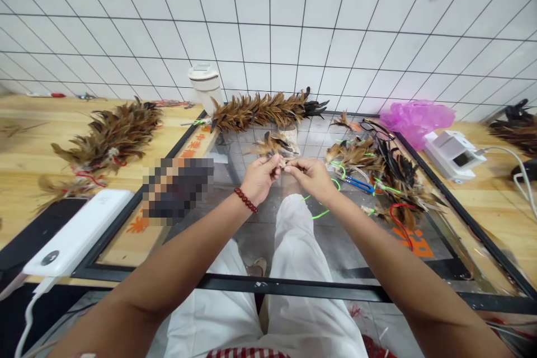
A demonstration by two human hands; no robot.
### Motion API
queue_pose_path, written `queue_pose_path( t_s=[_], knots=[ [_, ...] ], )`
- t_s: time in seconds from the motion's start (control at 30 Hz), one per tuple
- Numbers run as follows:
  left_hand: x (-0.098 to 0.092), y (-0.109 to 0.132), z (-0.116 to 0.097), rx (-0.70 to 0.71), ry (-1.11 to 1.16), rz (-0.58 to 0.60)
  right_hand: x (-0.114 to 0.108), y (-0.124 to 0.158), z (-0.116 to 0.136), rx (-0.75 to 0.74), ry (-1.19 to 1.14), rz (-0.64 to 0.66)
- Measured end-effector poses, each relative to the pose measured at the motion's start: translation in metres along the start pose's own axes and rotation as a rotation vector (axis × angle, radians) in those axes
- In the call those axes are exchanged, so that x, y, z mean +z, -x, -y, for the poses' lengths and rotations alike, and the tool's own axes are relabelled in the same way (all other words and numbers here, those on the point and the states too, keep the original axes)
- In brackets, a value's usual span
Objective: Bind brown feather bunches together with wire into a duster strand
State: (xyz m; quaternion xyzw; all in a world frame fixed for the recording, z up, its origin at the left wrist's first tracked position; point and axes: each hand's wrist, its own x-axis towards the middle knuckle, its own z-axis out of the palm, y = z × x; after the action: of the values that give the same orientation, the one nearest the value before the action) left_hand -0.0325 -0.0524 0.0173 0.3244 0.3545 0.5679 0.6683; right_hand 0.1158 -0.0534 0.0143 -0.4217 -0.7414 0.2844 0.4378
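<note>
My left hand (260, 177), with a red bead bracelet at the wrist, pinches the base of a small brown feather bunch (271, 144) over the glass tabletop. Close beside it, the fingertips of my right hand (309, 175) are pressed together at the same pale base. Bright green cord (322, 215) hangs and curls just below and right of my right hand. Blue-handled snips (358, 183) lie to the right, next to a pile of brown and black feathers (356, 158). Behind my hands stretches a long feather strand (260, 112).
Another feather strand (115, 128) lies on the left wood surface, near a white power bank (79, 232). A white cup (205, 86) stands at the back. On the right are a pink plastic bag (417, 120) and a white device (453, 154). A black frame (293, 286) edges the glass.
</note>
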Motion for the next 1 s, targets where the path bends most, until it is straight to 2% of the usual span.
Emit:
queue_pose_path(
  t_s=[0.1,0.2,0.53,0.63,0.73,0.8,0.93,1.0],
  knots=[
    [-0.001,-0.001,0.005,-0.002,-0.025,0.006,-0.003,0.002,0.002,-0.103,0.197,0.031],
    [-0.001,-0.002,0.009,0.015,-0.085,0.044,-0.003,0.003,0.001,-0.136,0.299,0.056],
    [0.003,0.003,0.004,-0.057,0.012,0.016,-0.005,0.006,-0.001,-0.182,0.292,-0.058],
    [0.002,0.002,0.005,-0.038,-0.010,0.010,-0.003,0.005,-0.001,-0.091,0.199,-0.084],
    [0.001,0.002,0.005,-0.028,-0.062,0.020,-0.006,0.000,-0.001,0.063,-0.136,-0.088],
    [0.002,0.004,0.003,-0.070,-0.126,0.094,-0.012,-0.002,-0.001,0.166,-0.382,0.024],
    [0.003,0.012,0.000,-0.222,-0.173,0.332,-0.031,-0.002,0.000,0.260,-0.629,0.414],
    [0.004,0.015,-0.001,-0.298,-0.175,0.421,-0.035,-0.001,0.000,0.280,-0.684,0.479]
  ],
)
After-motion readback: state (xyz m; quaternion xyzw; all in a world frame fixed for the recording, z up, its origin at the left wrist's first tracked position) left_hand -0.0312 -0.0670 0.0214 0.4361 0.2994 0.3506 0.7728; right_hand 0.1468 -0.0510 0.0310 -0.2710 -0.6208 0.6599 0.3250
